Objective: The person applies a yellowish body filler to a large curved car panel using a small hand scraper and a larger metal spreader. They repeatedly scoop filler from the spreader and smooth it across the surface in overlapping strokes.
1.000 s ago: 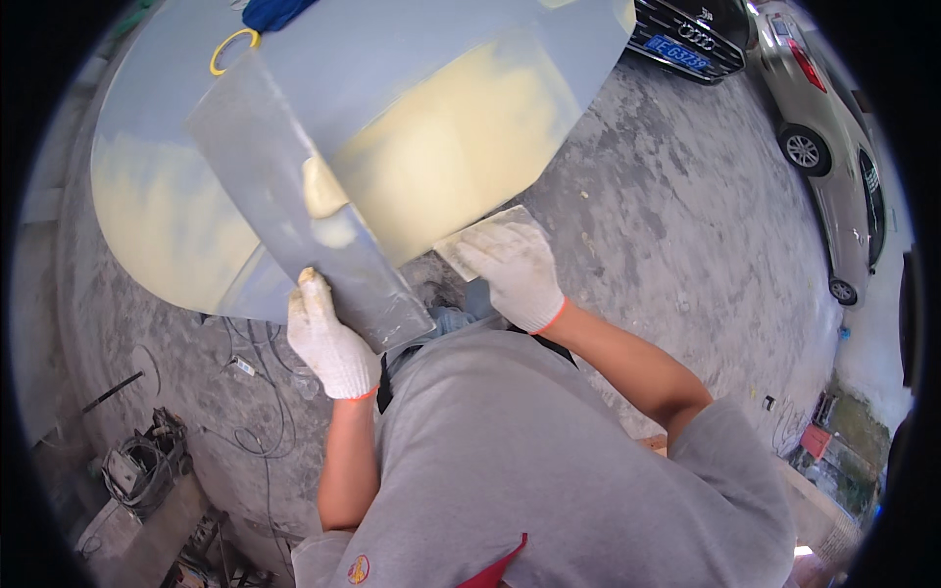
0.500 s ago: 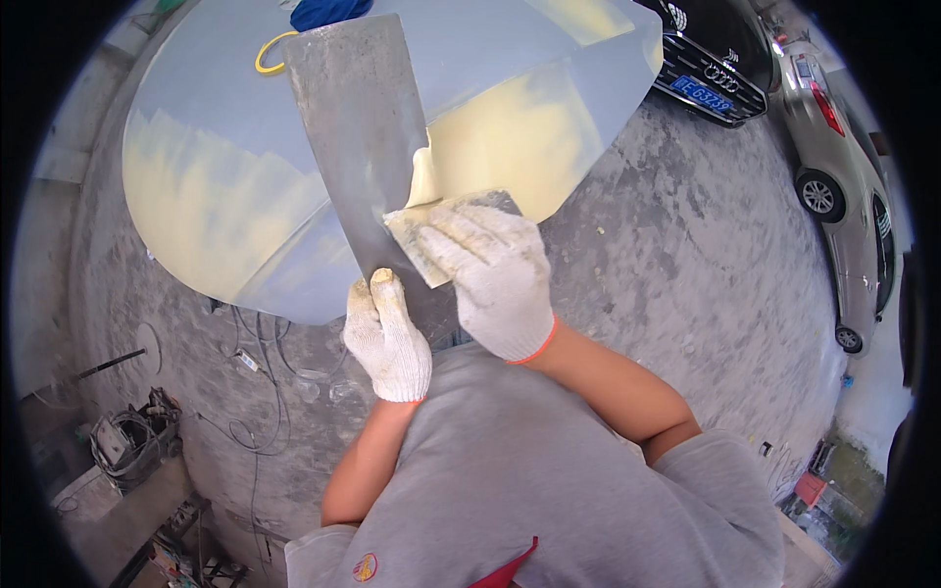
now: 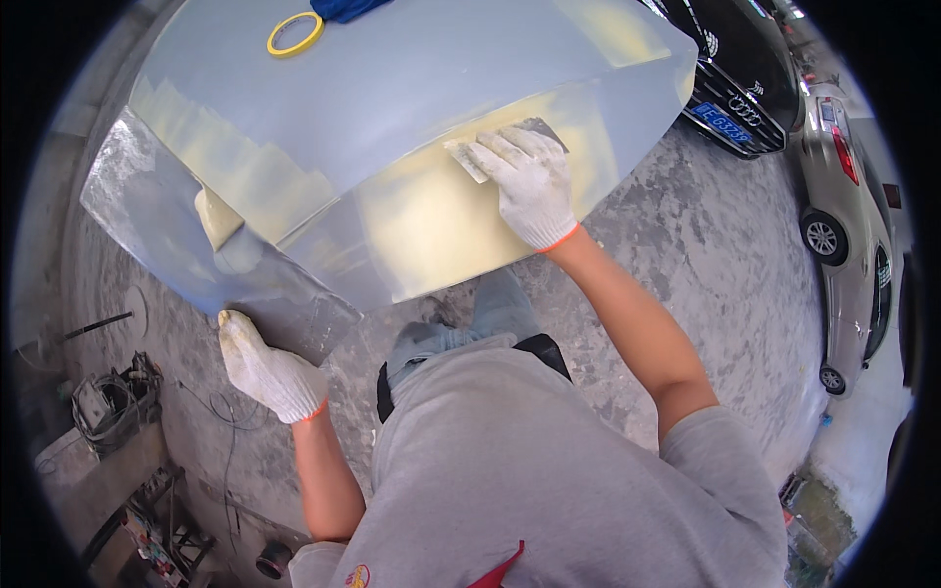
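Note:
In white knit gloves, my left hand (image 3: 270,367) grips the near end of a long grey mixing board (image 3: 284,294), its thumb on top. A blob of cream putty (image 3: 216,220) sits partway along that board, which is held out to the left. My right hand (image 3: 534,186) is closed on a flat, putty-smeared spreader (image 3: 467,162). The blade lies against a pale yellow putty patch (image 3: 431,235) on the near part of a grey-primed car body panel (image 3: 392,108). How firmly it presses, I cannot tell. More yellow streaks mark the panel's left side.
A yellow tape roll (image 3: 294,34) and some blue material (image 3: 345,8) lie on the panel. To the right stand a black car (image 3: 745,88) and a silver car (image 3: 853,196). Coiled cables (image 3: 108,407) sit at lower left above the stained concrete floor (image 3: 667,255).
The board has swung from the middle out to the left, carrying the putty. My right hand has left the board with the spreader and moved up and right onto the panel's yellow patch.

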### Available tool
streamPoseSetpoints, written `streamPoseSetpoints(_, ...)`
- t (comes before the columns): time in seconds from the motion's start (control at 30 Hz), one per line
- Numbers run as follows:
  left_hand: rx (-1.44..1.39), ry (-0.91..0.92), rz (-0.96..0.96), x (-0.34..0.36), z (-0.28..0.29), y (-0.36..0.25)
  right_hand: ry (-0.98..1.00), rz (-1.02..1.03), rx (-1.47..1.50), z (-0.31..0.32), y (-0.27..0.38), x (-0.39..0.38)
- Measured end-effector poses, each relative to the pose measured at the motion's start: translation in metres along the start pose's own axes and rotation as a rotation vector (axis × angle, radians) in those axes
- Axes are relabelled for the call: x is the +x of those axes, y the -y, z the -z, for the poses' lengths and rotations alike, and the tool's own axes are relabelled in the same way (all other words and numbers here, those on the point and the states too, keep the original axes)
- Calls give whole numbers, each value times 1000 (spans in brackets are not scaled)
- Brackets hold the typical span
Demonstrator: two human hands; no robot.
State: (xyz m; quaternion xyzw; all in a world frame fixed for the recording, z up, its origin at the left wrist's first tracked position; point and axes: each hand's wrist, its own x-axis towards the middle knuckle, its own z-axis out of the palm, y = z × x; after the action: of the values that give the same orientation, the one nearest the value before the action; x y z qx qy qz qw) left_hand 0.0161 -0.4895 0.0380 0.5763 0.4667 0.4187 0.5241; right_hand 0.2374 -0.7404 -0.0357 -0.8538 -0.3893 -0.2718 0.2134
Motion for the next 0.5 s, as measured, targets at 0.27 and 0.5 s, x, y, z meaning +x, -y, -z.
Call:
streamPoseSetpoints(0.27,-5,76,43,-22,-2,25,41,62,-16,-20,-14,0)
streamPoseSetpoints(0.5,66,153,18,-17,-8,26,132,52,3,-9,-1,-9)
